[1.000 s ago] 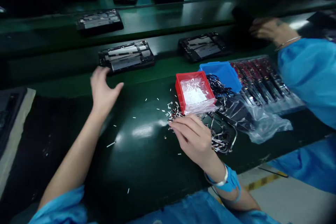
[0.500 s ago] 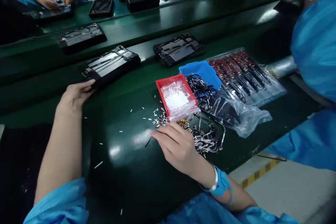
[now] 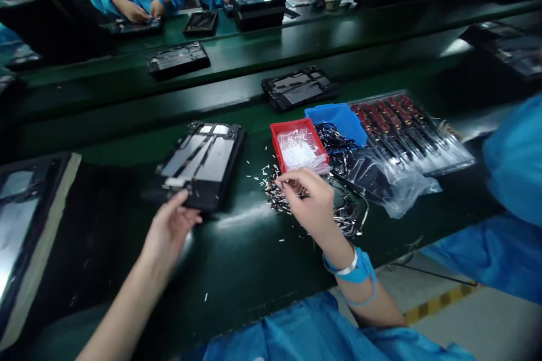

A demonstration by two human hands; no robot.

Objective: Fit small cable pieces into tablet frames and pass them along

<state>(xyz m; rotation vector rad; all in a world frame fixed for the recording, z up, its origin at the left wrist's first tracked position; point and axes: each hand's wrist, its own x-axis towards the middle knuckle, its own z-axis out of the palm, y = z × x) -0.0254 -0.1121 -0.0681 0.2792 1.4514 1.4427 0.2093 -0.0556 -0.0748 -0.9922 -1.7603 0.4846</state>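
Note:
My left hand (image 3: 171, 228) grips the near edge of an opened tablet (image 3: 203, 161), thumb on top and fingers beneath. Silver battery panels and black ribbon strips show inside the black casing, tilted on the green bench. Over a heap of small cables and connectors (image 3: 279, 197), my right hand (image 3: 311, 200) is closed in a pinch. What its fingertips hold, if anything, is too small to make out. Just beyond it stands a red tray (image 3: 277, 138) with a clear bag (image 3: 298, 149) of tiny white strips. More looped cables (image 3: 349, 220) lie by the right wrist.
A blue bin (image 3: 339, 115) of black cables adjoins the red tray. To its right are a plastic bag (image 3: 393, 186) and a clear sheet of red boards (image 3: 406, 124). Another opened tablet (image 3: 298, 87) lies behind; a large panel (image 3: 21, 203) stands left. Co-workers sit opposite and at right.
My left hand has drawn the tablet nearer across the bench. My right hand has moved back over the parts heap; the thin black strip at its fingertips no longer shows. The view has shifted left.

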